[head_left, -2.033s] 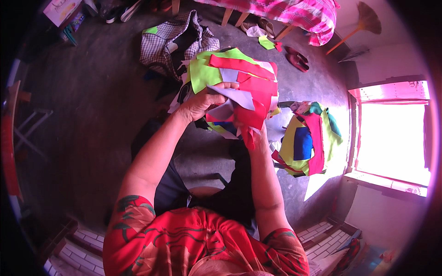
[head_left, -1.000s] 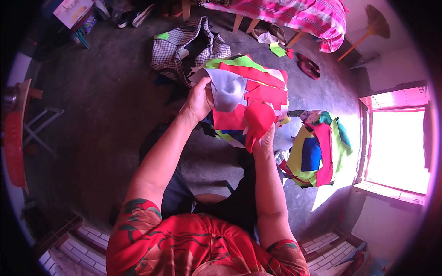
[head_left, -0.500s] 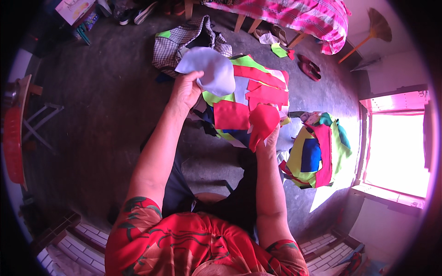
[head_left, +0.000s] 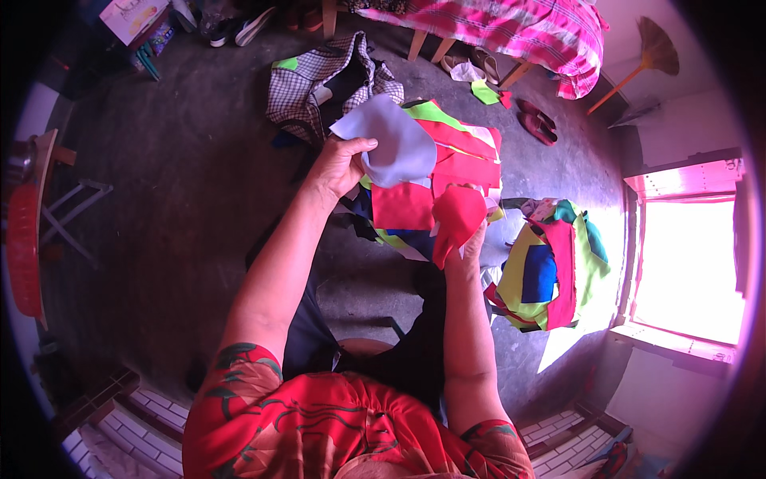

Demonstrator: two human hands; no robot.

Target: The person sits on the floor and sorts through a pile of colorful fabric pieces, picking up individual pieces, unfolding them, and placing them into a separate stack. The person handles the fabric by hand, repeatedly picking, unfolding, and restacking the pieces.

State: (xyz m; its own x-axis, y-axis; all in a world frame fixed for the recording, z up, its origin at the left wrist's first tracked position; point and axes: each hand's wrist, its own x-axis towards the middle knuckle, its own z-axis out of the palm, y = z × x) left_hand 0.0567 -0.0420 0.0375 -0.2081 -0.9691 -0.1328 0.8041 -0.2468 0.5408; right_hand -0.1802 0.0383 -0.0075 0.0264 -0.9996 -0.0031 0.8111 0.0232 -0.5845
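My left hand [head_left: 341, 165] pinches a light grey-lilac fabric piece [head_left: 391, 144] by its near left edge, thumb on top. The piece hangs over a pile of fabric scraps [head_left: 467, 165] in red, lime green and dark blue in front of me. On the right side of that pile, my right hand [head_left: 474, 246] grips a crumpled red fabric piece [head_left: 459, 214], which covers most of its fingers. A larger red scrap [head_left: 401, 206] lies flat on the pile between my hands.
A second heap of coloured scraps [head_left: 550, 267] sits to the right, near the bright window [head_left: 688, 271]. Behind the pile slumps a checkered bag [head_left: 299, 100]. Farther back are a bed with a pink plaid cover [head_left: 511, 32], dark red shoes [head_left: 536, 121] and a broom [head_left: 659, 48].
My left hand has carried the grey-lilac piece to the right and slightly nearer, so it now overlaps more of the pile. My right hand stays almost in place with the red piece.
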